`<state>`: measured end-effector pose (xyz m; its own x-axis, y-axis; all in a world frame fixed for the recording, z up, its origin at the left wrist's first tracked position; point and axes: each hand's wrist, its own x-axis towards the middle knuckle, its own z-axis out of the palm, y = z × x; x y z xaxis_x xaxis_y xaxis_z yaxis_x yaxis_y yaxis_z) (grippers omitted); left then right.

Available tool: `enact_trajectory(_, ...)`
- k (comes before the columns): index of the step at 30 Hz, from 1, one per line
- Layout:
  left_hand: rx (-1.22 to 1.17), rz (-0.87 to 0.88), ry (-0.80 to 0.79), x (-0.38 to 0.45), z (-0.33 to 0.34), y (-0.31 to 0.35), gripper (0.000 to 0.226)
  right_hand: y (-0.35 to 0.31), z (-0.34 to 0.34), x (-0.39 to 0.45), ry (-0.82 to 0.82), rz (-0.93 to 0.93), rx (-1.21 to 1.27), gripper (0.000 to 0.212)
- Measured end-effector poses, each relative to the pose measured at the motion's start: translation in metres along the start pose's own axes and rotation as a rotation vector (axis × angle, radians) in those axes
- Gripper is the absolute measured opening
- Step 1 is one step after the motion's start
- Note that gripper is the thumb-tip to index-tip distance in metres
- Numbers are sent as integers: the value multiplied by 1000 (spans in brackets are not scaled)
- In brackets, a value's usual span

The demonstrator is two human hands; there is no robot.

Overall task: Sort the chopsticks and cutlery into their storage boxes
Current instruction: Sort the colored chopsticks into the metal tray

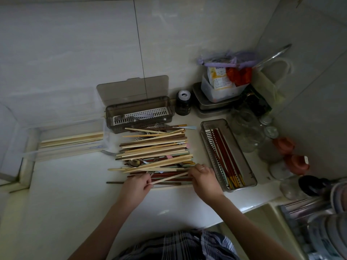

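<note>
Two hands reach forward to the near edge of the chopstick pile (155, 152) on the white counter (75, 184). Left hand (138, 183) and right hand (203, 178), fingers curled, pinch opposite ends of one pale bamboo chopstick (169, 178). Right of the pile, a grey box (228, 153) holds red chopsticks (224, 154); behind it, an open lidded box (139, 114) holds cutlery.

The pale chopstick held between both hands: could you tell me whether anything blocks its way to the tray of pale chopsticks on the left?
Nothing visible does. The pale chopstick lies atop the pile, with bare counter toward the tray.
</note>
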<state>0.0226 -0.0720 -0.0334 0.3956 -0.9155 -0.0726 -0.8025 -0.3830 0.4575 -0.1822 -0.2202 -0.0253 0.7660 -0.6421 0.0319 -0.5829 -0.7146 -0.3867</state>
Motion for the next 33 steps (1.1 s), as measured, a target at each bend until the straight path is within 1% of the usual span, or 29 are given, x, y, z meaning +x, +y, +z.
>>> enact_trajectory(2,1,-2,-16,0,0,2,12,1,3,-6,-44,-48,20,21)
enact_trajectory(5,2,16,-1,-1,1,-2,9,3,9,-11,-168,9,70,28)
enact_trajectory(7,13,55,5,-2,3,-7,7,4,10,-11,-195,58,93,31)
enact_trajectory(10,38,96,2,-4,2,-8,6,5,9,-10,-187,90,136,27)
enact_trajectory(13,39,125,29,-5,-2,-3,18,5,8,-9,-130,101,139,18)
enact_trajectory(16,-3,134,22,-6,-7,-1,22,4,10,-7,-61,117,94,27)
enact_trajectory(18,-45,102,-3,-4,-9,-1,17,4,10,-5,-76,84,62,24)
enact_trajectory(20,-66,60,-62,-3,-9,-1,9,3,10,-3,-118,61,43,20)
enact_trajectory(23,-78,14,-134,-2,-8,1,1,1,10,-2,-163,73,8,22)
enact_trajectory(26,-78,-28,-138,-1,-5,4,7,-3,7,1,-194,86,-28,22)
enact_trajectory(29,-37,-56,-107,-1,-4,5,12,-6,6,2,-243,96,-91,23)
enact_trajectory(33,-45,-121,-85,1,-6,0,18,-8,8,3,-273,105,-193,25)
